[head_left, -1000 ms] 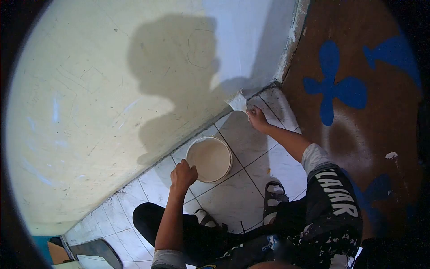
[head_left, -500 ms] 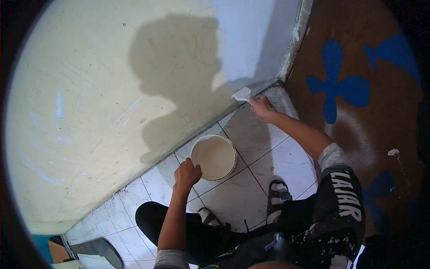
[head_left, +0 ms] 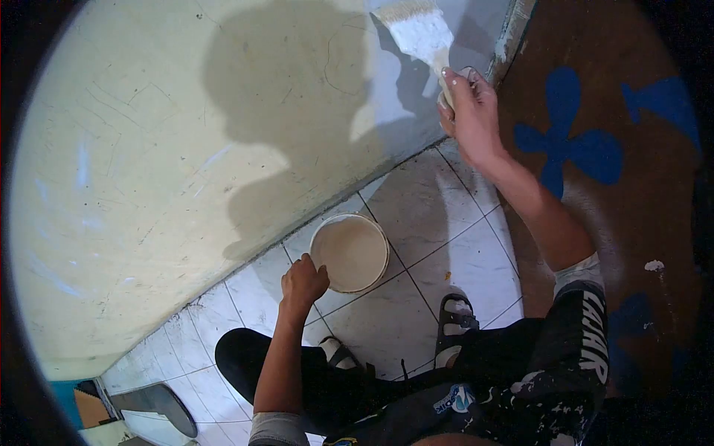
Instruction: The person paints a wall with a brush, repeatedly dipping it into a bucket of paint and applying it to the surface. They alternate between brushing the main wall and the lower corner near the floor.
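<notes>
High by the wall corner, my right hand is closed around the handle of a wide paintbrush loaded with white paint. The bristles point up and left, overlapping the wall near the border between its yellow surface and a white-painted strip. At the near left rim of a round paint bucket, the curled fingers of my left hand grip the edge. Pale, creamy paint fills the bucket, which stands on the tiled floor. White paint spots my right fingers.
White floor tiles run along the wall's foot. To the right is a brown surface with blue flower shapes. My sandalled foot is just below the bucket's right side. A dark, flat object lies at lower left.
My right hand has lifted the paintbrush from the wall's foot to higher up, turning its bristles upward. My left hand stays at the bucket rim.
</notes>
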